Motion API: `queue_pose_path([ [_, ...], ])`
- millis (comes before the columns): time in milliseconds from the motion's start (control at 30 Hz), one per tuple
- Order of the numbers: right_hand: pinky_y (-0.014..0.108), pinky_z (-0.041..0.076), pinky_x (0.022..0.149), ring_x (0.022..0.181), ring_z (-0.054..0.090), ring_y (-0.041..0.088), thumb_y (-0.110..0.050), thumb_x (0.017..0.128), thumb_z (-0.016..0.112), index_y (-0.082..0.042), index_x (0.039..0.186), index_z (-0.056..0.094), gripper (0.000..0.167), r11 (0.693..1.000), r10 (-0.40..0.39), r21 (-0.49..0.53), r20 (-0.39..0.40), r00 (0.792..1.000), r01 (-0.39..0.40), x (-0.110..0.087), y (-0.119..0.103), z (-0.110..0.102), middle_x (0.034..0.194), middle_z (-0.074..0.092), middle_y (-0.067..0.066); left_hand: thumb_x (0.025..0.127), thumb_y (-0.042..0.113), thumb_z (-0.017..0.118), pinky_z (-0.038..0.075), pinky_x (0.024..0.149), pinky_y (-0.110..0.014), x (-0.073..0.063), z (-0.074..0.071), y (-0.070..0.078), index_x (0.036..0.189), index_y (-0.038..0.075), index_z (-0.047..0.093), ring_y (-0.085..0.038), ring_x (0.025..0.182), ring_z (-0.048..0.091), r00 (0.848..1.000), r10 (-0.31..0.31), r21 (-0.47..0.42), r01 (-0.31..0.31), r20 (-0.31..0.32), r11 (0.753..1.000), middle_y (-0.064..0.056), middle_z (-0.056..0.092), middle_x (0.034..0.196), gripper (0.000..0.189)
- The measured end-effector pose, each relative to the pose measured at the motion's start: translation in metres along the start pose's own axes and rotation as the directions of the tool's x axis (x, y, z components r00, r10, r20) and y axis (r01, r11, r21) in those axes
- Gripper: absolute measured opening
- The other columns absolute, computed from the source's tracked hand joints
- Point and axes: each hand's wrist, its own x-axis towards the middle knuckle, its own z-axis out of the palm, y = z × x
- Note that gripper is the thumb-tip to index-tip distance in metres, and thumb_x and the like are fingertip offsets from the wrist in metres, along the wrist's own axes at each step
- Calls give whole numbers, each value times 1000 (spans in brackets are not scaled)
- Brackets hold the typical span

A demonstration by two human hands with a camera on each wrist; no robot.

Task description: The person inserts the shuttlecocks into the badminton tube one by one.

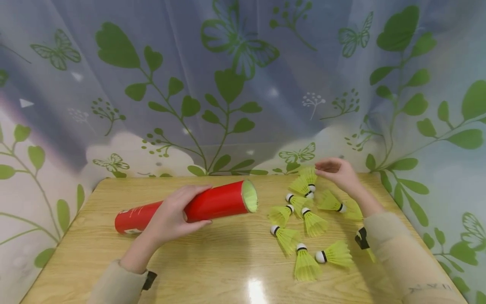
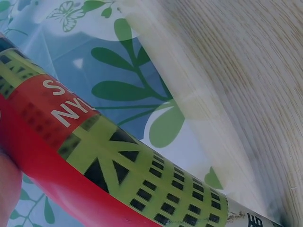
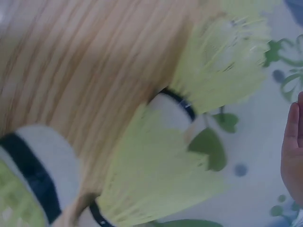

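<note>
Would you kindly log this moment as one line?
Left grip: holds red cylindrical tube | Right grip: beside yellow-skirted, white-tipped shuttlecocks, contact unclear | Shuttlecocks: scattered on wood-grain table | Tube: mouth towards them

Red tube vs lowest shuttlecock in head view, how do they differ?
Hold: the left hand grips the red tube; the lowest shuttlecock lies on the table.
Look: the tube is a red cylinder, the shuttlecock a white-tipped, yellow-green cone.
Length: the tube is far longer than the shuttlecock.
Shared: yellow-green shows on both.
</note>
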Motion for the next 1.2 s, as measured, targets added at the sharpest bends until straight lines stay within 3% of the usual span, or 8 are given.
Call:
queue_pose_path([
  [167,8,52,87,94,61,-15,-15,104,69,7,141,60,44,999,35,-27,-1,999,-35,6,15,-3,140,64,31,71,18,99,63,94,-50,0,1,0,146,7,60,-28,120,69,1000,6,0,-6,9,1000,-10,71,136,85],
  [267,14,55,89,96,61,-13,-15,104,69,6,143,60,44,997,46,-55,-4,999,-46,10,22,-2,141,64,30,72,18,99,63,93,-49,-1,1,0,147,7,59,-28,120,69,1000,5,1,-5,11,1000,-10,71,136,85],
  [400,24,58,96,107,69,5,-16,105,69,4,144,60,45,995,46,-85,-7,999,-47,16,30,-1,142,64,29,72,18,99,63,93,-48,-1,0,1,146,7,60,-27,119,69,1000,8,0,-8,7,1000,-9,71,135,85],
  [500,18,55,94,114,70,17,-17,105,69,5,144,60,46,994,48,-95,-9,999,-49,18,36,0,142,64,30,72,19,99,63,93,-48,-1,0,1,146,7,60,-26,118,69,1000,7,2,-7,10,1000,-9,72,135,84],
  [633,11,51,90,114,69,13,-19,105,69,4,145,60,47,992,76,-99,-15,997,-78,22,44,0,144,63,29,73,21,98,63,94,-48,-1,0,3,146,8,60,-26,119,69,1000,-8,6,8,23,1000,-8,72,136,83],
  [767,32,56,103,124,68,31,-20,106,68,4,145,59,47,989,96,-110,-15,995,-97,26,49,1,146,62,29,74,22,98,62,96,-49,-1,-1,4,146,7,60,-27,121,69,999,-26,11,25,34,1000,-8,71,137,83],
  [900,55,50,114,134,59,48,-18,106,66,6,146,57,47,990,98,-104,-5,995,-98,30,48,4,148,59,31,74,22,98,62,97,-49,0,-1,4,146,8,60,-27,122,69,999,-33,11,32,37,999,-8,71,138,83],
  [1200,60,44,118,142,51,49,-15,107,64,6,150,52,49,990,139,-8,25,990,-139,33,56,12,154,51,32,73,22,98,61,98,-49,-1,0,5,147,10,60,-27,124,68,999,-22,6,22,34,1000,-8,70,139,83],
])
